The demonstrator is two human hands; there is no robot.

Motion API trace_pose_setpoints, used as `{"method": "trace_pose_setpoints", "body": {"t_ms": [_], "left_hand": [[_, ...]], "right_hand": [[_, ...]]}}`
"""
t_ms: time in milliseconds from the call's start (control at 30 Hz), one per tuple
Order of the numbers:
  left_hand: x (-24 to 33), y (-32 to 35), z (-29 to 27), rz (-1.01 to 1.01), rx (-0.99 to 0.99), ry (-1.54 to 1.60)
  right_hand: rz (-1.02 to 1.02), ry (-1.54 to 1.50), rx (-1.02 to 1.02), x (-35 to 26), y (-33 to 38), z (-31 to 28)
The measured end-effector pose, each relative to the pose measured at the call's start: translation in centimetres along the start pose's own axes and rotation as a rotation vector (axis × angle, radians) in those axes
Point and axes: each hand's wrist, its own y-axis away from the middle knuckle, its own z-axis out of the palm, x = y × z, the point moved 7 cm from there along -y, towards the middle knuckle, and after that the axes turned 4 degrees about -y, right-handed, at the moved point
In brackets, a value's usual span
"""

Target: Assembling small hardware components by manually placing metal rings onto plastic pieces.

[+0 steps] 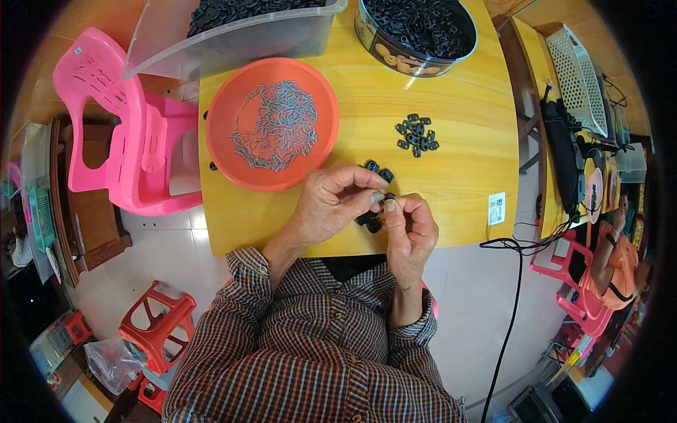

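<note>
My left hand (331, 202) and my right hand (409, 236) meet above the near edge of the table. Thumbs and fingertips of both are pinched on one small black plastic part (388, 197), mostly covered by the fingers. Several like parts (371, 166) lie on the tabletop just beyond and under my hands, some partly hidden. Farther off to the right is a loose cluster of small black parts (417, 135) with holes in them. Left of my hands, an orange bowl (224, 156) holds many short, thin grey pieces (285, 116), too small to tell whether springs or screws.
On the yellow table (458, 176), a clear plastic bin (275, 46) and a round tin (405, 62) hold more black parts along the far side. A pink chair (151, 134) stands at the left, red stools (156, 324) lower left. A black cable (511, 310) hangs at the right; another person (610, 261) sits beyond.
</note>
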Motion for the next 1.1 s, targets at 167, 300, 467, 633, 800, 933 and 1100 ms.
{"method": "trace_pose_setpoints", "body": {"t_ms": [167,300,467,633,800,933,1100], "left_hand": [[-0.4,-0.1,0.7,-0.004,-0.047,0.080],[-0.4,-0.1,0.7,-0.020,-0.040,0.084],[-0.2,-0.2,0.8,0.019,-0.011,0.032],[0.2,-0.3,0.9,0.044,0.020,-0.055],[0.2,-0.3,0.9,0.032,0.061,-0.095],[0.0,-0.3,1.0,0.056,0.055,-0.135],[0.1,-0.3,1.1,0.034,0.054,-0.102]], "right_hand": [[0.183,-0.240,0.043,1.0,0.1,-0.3],[0.204,-0.251,0.034,1.2,0.1,-0.3],[0.238,-0.294,0.034,1.6,0.2,-0.2],[0.253,-0.278,0.043,1.8,0.3,0.0],[0.211,-0.215,0.045,1.6,0.4,0.1],[0.190,-0.190,0.033,1.5,0.4,0.1],[0.151,-0.191,0.031,1.4,0.4,0.2]]}}
